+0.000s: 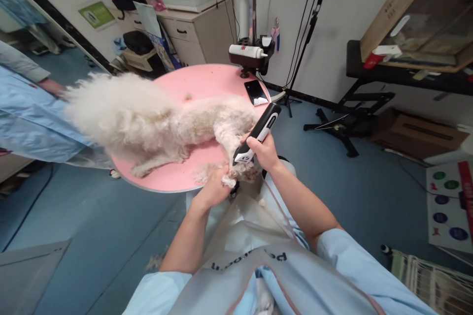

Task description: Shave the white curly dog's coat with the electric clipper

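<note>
A fluffy white dog [166,118] lies on its side on a pink round table [177,179], its head end to the left and its hind end near me. My right hand [265,150] is closed around a black and white hair clipper [260,130], whose lower end rests against the dog's hind leg. With closed fingers, my left hand [215,188] holds the dog's paw [229,181] at the table's front edge. Tufts of cut fur [205,173] lie beside that hand.
Another person in a blue gown [33,113] stands at the left, by the dog's head. On the table's far right lies a phone [255,92]. A white bottle [247,51] sits in a holder on the pole. A tripod stand [312,24] and wooden-framed box [417,24] are at the right.
</note>
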`<state>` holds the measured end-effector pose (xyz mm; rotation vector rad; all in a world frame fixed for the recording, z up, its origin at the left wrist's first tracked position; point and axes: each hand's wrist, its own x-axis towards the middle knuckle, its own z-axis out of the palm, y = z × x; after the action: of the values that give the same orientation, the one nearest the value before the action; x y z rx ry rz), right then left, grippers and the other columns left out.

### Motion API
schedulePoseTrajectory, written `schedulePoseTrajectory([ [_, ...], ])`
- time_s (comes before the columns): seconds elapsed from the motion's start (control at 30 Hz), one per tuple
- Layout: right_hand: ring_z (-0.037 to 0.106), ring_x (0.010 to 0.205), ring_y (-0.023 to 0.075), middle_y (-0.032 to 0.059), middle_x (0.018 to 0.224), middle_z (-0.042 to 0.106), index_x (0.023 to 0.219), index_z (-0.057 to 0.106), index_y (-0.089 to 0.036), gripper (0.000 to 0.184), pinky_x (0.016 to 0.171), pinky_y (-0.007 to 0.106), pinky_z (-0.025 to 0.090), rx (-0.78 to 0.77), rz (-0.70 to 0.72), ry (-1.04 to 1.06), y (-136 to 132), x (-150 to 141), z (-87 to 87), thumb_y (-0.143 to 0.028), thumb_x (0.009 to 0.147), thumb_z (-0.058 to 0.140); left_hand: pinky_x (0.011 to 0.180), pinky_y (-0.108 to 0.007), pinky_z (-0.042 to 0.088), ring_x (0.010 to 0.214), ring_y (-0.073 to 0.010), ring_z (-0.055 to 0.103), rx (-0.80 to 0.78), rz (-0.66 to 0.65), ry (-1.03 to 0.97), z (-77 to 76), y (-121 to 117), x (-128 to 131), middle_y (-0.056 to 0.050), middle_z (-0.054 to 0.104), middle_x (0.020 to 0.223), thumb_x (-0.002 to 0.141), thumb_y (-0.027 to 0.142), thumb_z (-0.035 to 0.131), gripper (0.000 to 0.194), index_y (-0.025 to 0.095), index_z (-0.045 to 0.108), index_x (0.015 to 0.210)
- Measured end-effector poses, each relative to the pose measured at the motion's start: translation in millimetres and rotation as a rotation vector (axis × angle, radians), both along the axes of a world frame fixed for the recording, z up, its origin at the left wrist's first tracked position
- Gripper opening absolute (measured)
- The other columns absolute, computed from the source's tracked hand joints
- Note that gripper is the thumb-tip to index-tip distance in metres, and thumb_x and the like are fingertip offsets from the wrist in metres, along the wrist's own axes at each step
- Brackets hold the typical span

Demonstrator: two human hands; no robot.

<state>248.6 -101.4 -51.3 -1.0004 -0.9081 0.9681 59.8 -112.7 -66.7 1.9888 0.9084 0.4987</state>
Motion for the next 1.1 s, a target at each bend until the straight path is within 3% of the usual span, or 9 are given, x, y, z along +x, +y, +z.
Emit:
schedulePoseTrajectory([
  [0.13,0.06,0.065,0.0142,-0.0009,0.067,0.065,0.074,0.06,-0.02,0.023,0.063,0.027,0.051,-0.005,0.046,-0.03,-4,-1,4.3,-0.038,0.069,0.073,0.078,-0.03,0.048,0.081,-0.0185,0.061,0.011,0.009,0.015,-0.3,-1,1,-0.007,0.067,0.085,0.084,0.024,0.045,0.018,0.014,0.06,0.086],
  [0.3,0.056,0.059,0.0133,-0.0012,0.063,0.061,0.069,0.059,-0.019,0.02,0.059,0.028,0.05,-0.043,0.068,-0.117,-12,-1,10.0,-0.035,0.069,0.071,0.078,-0.031,0.049,0.084,-0.02,0.062,-0.042,-0.004,-0.012,1.4,-1,4,-0.009,0.069,0.093,0.083,0.025,0.045,0.022,0.013,0.061,0.092],
  [0.5,0.06,0.058,0.0152,-0.0025,0.064,0.064,0.08,0.055,-0.021,0.037,0.057,0.029,0.051,-0.115,0.25,0.02,-21,5,-0.5,-0.037,0.058,0.081,0.08,-0.03,0.05,0.084,-0.0185,0.062,-0.024,0.016,-0.107,3.0,4,7,-0.006,0.067,0.088,0.081,0.025,0.045,0.018,0.015,0.059,0.089],
  [0.67,0.067,0.069,0.018,-0.0027,0.07,0.067,0.087,0.051,-0.024,0.04,0.063,0.031,0.056,0.052,-0.037,0.262,3,13,-1.9,-0.048,0.065,0.074,0.066,-0.027,0.046,0.067,-0.0145,0.054,0.018,0.026,-0.076,10.1,7,9,-0.002,0.06,0.071,0.078,0.028,0.045,0.013,0.018,0.052,0.073],
  [0.7,0.067,0.069,0.0183,-0.0028,0.07,0.068,0.088,0.051,-0.024,0.042,0.063,0.031,0.056,0.053,0.001,0.277,7,13,-2.6,-0.046,0.063,0.076,0.063,-0.027,0.043,0.064,-0.0138,0.051,0.03,0.021,-0.058,12.0,6,8,-0.001,0.058,0.067,0.079,0.028,0.045,0.014,0.018,0.049,0.07],
  [0.83,0.07,0.075,0.021,-0.002,0.074,0.07,0.089,0.052,-0.024,0.053,0.064,0.033,0.057,-0.039,0.397,0.379,6,16,-13.4,-0.04,0.051,0.085,0.064,-0.029,0.039,0.064,-0.0141,0.047,0.076,0.042,-0.037,16.7,0,-2,-0.002,0.055,0.066,0.082,0.032,0.046,0.021,0.018,0.047,0.066],
  [0.87,0.07,0.076,0.0213,-0.002,0.076,0.071,0.089,0.052,-0.024,0.053,0.066,0.034,0.058,-0.052,0.424,0.444,4,18,-17.4,-0.04,0.05,0.085,0.066,-0.029,0.039,0.065,-0.0144,0.047,0.048,0.069,-0.06,16.7,-2,-5,-0.002,0.055,0.068,0.083,0.033,0.047,0.022,0.018,0.049,0.067],
  [1.0,0.069,0.073,0.0149,-0.006,0.077,0.07,0.087,0.052,-0.026,0.046,0.065,0.028,0.057,-0.003,0.137,0.747,7,25,-29.4,-0.045,0.057,0.082,0.06,-0.028,0.038,0.062,-0.0135,0.044,-0.223,0.352,-0.218,14.4,-6,-12,-0.001,0.05,0.064,0.074,0.043,0.056,0.026,0.018,0.051,0.068],
  [1.1,0.069,0.076,0.0138,-0.0056,0.081,0.071,0.087,0.052,-0.026,0.041,0.057,0.023,0.054,0.005,0.007,0.855,20,20,-29.4,-0.04,0.06,0.081,0.057,-0.027,0.039,0.059,-0.0128,0.044,-0.312,0.439,-0.223,13.3,-8,-10,-0.001,0.049,0.062,0.069,0.049,0.06,0.032,0.018,0.049,0.065],
])
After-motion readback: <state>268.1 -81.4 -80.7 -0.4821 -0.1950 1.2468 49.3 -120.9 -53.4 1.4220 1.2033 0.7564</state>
